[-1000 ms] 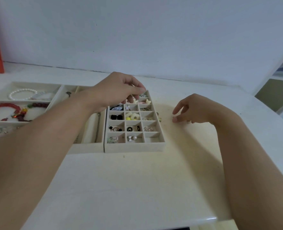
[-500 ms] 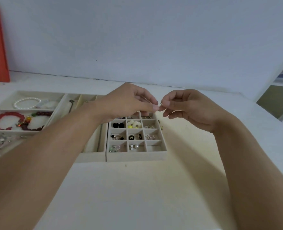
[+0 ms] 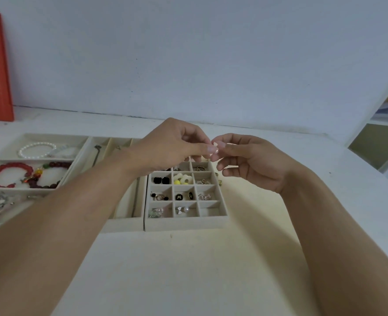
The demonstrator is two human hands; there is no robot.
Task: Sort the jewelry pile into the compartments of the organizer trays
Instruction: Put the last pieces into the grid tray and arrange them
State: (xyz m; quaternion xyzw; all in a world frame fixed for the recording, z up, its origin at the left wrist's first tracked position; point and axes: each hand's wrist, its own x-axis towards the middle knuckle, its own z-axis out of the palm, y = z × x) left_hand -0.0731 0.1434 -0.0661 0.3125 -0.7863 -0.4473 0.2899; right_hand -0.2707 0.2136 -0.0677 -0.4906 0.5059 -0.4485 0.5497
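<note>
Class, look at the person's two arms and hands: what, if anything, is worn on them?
Nothing shows on either. The left hand and right hand are bare: no rings, gloves, watch or bracelet on the wrists. Both forearms are bare to the picture's edge, with no sleeve in view. The fingernails look short and unpainted.

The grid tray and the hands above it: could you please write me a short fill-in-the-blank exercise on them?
1. The left hand and right hand meet at the fingertips above the grid tray's ____ end.
2. The nearest-right cell of the grid tray is ____.
3. The bead bracelet in the left tray's far compartment is ____ in colour.
4. The flower-shaped piece lies in the grid tray's ____ column.

Missing words: far; empty; white; middle
</note>
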